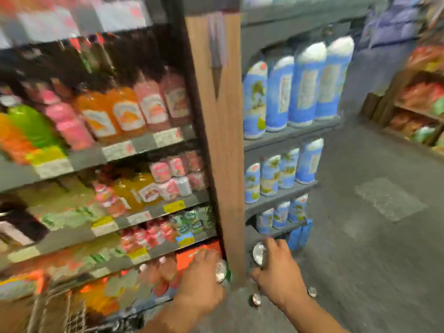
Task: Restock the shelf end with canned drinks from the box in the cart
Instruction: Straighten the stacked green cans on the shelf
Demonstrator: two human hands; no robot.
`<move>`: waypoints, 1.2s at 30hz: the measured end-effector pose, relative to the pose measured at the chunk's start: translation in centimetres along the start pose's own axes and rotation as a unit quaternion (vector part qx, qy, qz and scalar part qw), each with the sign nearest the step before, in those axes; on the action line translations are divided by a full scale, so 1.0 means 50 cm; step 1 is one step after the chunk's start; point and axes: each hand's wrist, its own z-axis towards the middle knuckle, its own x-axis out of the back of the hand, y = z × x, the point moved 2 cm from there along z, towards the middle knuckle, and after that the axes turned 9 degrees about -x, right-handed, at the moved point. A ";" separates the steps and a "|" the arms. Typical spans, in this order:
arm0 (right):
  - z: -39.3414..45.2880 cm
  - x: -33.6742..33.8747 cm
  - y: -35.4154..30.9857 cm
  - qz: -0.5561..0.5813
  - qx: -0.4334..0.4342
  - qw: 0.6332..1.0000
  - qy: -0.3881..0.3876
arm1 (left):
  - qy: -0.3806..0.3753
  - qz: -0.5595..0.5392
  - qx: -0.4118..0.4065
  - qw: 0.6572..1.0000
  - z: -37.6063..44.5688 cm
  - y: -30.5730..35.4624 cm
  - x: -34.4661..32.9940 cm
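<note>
A can (222, 270) with a silver top and green side was grasped in the left hand (204, 272), its top turned towards the wooden end panel (216, 140); it was held low, presumably to be carried round the panel's edge to the shelf end. A second can (258, 253), seen only by its silver top, was grasped in the right hand (276, 267) at the mouth of the bottom tier (249, 239) of the shelf end, tilted with its top facing outward, probably so that it could be slid in beneath the shelf above. Both grips were clenched on their cans.

The upper tiers were occupied by blue cans (298, 85) standing upright in rows up to the shelf lips. Free space appeared to remain only in the dark bottom tier, bounded on the left by the end panel and on the right by a blue pack (300, 234); clearance under the shelf above was judged to be tight. Two more silver can tops (256, 299) (312, 291) were visible below the right forearm. The grey floor (372, 236) to the right lay open for withdrawal. Cart wire (57, 311) was visible at lower left; the box could not be made out through the blur.
</note>
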 end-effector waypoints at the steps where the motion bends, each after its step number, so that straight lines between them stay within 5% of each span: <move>1: -0.005 0.033 -0.058 0.005 0.034 0.999 -0.002 | 0.027 0.004 0.007 1.000 -0.023 0.002 0.061; 8: -0.051 0.226 -0.419 0.045 0.195 0.978 0.052 | 0.201 0.001 0.061 0.978 -0.131 -0.005 0.463; 18: -0.025 0.430 -0.744 0.089 0.275 0.945 0.151 | 0.410 -0.057 0.002 0.910 -0.176 0.007 0.891; 29: 0.099 0.620 -0.999 0.123 0.253 0.922 0.264 | 0.432 -0.014 -0.100 0.896 -0.046 0.042 1.210; 36: 0.227 0.633 -1.088 0.030 0.260 0.916 0.303 | 0.446 0.023 -0.056 0.893 0.098 0.005 1.272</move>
